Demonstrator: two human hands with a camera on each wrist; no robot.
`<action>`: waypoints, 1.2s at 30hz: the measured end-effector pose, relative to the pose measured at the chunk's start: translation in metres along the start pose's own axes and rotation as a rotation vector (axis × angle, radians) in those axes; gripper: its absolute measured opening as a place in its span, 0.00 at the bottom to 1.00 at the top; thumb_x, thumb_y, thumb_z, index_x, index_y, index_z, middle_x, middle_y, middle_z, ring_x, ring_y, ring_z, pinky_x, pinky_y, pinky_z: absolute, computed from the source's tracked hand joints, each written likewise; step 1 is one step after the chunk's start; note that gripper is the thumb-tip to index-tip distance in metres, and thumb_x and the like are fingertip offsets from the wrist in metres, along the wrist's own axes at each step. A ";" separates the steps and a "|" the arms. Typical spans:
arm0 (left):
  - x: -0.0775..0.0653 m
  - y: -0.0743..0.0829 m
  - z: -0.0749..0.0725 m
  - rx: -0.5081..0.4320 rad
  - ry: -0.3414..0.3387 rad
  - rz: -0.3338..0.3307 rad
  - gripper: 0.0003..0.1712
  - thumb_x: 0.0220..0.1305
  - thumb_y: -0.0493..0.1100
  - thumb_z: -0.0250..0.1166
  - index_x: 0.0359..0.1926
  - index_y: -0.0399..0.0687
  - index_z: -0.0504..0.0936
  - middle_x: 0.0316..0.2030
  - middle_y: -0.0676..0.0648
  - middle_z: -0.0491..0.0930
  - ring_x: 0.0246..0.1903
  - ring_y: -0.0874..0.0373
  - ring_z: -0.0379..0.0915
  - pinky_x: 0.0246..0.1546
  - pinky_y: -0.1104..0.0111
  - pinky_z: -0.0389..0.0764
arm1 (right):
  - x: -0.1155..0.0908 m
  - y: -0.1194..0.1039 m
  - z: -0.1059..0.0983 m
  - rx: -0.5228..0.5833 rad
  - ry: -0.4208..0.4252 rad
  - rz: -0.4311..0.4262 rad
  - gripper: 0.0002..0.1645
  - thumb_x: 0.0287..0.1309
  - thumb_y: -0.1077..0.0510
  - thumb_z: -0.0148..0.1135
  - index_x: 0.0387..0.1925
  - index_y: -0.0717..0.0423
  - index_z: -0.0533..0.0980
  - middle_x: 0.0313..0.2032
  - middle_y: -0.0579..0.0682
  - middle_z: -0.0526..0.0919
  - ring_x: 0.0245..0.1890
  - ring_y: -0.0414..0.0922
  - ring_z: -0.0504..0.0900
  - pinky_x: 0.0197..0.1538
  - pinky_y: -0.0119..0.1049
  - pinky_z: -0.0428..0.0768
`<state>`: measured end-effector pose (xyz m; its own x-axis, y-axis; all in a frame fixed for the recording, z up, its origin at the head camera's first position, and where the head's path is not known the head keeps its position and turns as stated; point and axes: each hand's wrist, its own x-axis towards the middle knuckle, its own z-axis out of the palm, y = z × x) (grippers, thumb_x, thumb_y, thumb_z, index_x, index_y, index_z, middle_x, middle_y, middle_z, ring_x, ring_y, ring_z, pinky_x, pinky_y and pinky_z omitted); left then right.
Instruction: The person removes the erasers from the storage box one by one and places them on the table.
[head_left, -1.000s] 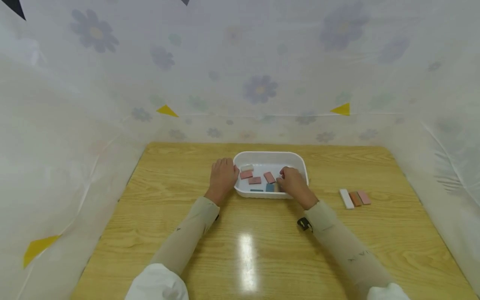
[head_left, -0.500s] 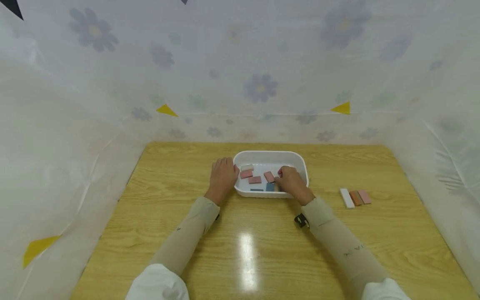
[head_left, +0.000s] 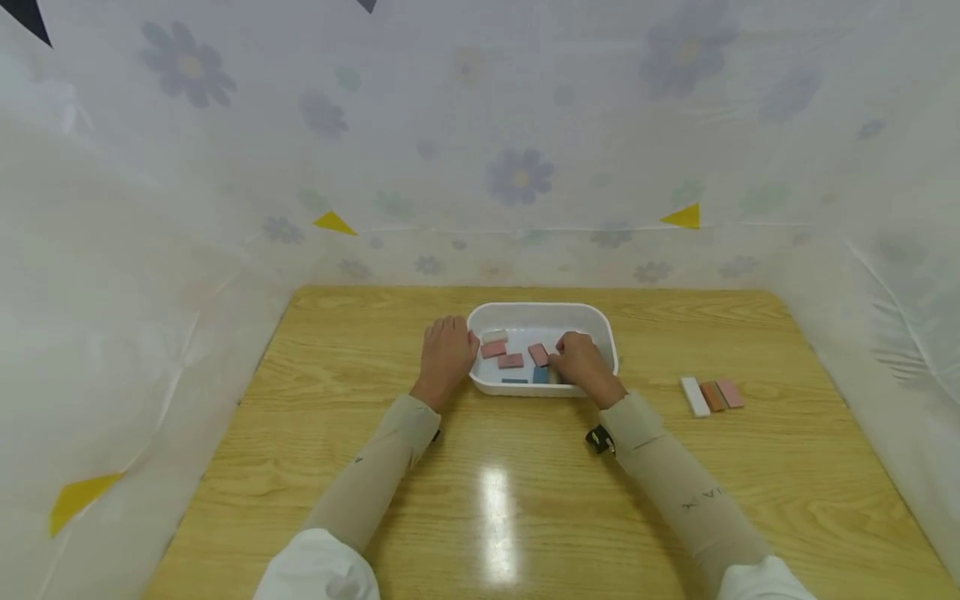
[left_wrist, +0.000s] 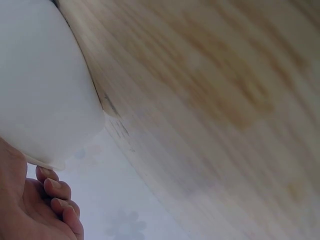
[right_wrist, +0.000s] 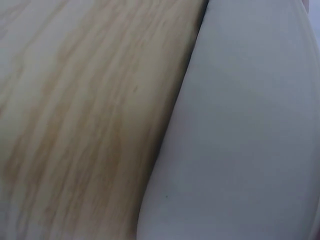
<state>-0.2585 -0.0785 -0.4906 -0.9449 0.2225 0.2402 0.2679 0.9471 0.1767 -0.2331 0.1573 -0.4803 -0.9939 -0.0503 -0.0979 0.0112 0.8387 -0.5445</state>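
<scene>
A white plastic tray [head_left: 538, 390] sits on the table with several small rectangular blocks, eraser-like, inside. Pink blocks [head_left: 511, 361] and a white block [head_left: 495, 337] lie toward its left side; a blue block [head_left: 541, 376] is near the front wall. My left hand [head_left: 446, 354] grips the tray's left rim; in the left wrist view its fingers curl by the rim. Inside the tray's right part is my right hand [head_left: 583, 364], fingers bent, beside a partly covered tan block [head_left: 554, 376]. Whether it pinches anything is hidden. The right wrist view shows only the tray's outer wall [right_wrist: 235, 125] and tabletop.
Right of the tray, a white block [head_left: 695, 397], an orange-brown block [head_left: 712, 397] and a pink block [head_left: 730, 393] lie side by side on the wooden table [head_left: 375, 533]. Flower-patterned sheeting [head_left: 420, 150] encloses the back and sides.
My right hand has shifted slightly left within the tray, covering more of the tan block. My left hand stays on the rim, and the visible blocks have not moved.
</scene>
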 end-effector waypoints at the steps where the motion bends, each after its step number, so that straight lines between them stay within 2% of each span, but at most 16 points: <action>1: 0.000 0.000 0.000 0.000 -0.004 -0.001 0.16 0.66 0.48 0.47 0.39 0.38 0.72 0.33 0.44 0.73 0.35 0.51 0.66 0.37 0.61 0.66 | 0.000 0.000 0.000 0.002 0.004 0.002 0.14 0.53 0.58 0.61 0.33 0.68 0.75 0.29 0.57 0.77 0.31 0.50 0.75 0.37 0.44 0.74; 11: 0.003 -0.002 0.000 0.011 -0.007 -0.007 0.16 0.66 0.48 0.48 0.39 0.38 0.72 0.33 0.44 0.72 0.35 0.50 0.66 0.39 0.60 0.66 | 0.001 0.001 0.003 0.055 0.106 -0.036 0.18 0.52 0.56 0.62 0.37 0.69 0.75 0.29 0.56 0.75 0.31 0.49 0.74 0.38 0.43 0.74; 21: 0.005 -0.003 0.001 0.009 -0.012 -0.011 0.16 0.66 0.48 0.48 0.39 0.38 0.73 0.34 0.43 0.73 0.36 0.50 0.67 0.40 0.60 0.67 | 0.000 -0.005 -0.006 0.107 0.136 -0.070 0.18 0.52 0.56 0.61 0.39 0.68 0.74 0.31 0.56 0.76 0.31 0.48 0.74 0.38 0.42 0.74; 27: 0.005 -0.004 0.002 0.013 -0.025 -0.011 0.17 0.67 0.48 0.47 0.41 0.38 0.73 0.35 0.43 0.74 0.38 0.49 0.67 0.41 0.59 0.67 | -0.012 -0.014 -0.020 0.096 0.145 -0.112 0.19 0.51 0.56 0.61 0.40 0.67 0.75 0.33 0.56 0.78 0.32 0.48 0.75 0.40 0.43 0.74; 36: 0.007 -0.004 0.003 0.005 -0.025 -0.002 0.16 0.67 0.48 0.47 0.39 0.38 0.72 0.34 0.43 0.72 0.36 0.50 0.66 0.40 0.60 0.66 | -0.036 -0.022 -0.039 0.115 0.131 -0.121 0.18 0.53 0.54 0.61 0.41 0.64 0.74 0.34 0.53 0.78 0.33 0.47 0.75 0.41 0.44 0.75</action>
<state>-0.2671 -0.0803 -0.4930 -0.9498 0.2264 0.2161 0.2654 0.9485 0.1727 -0.2018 0.1620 -0.4322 -0.9945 -0.0695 0.0786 -0.1037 0.7632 -0.6378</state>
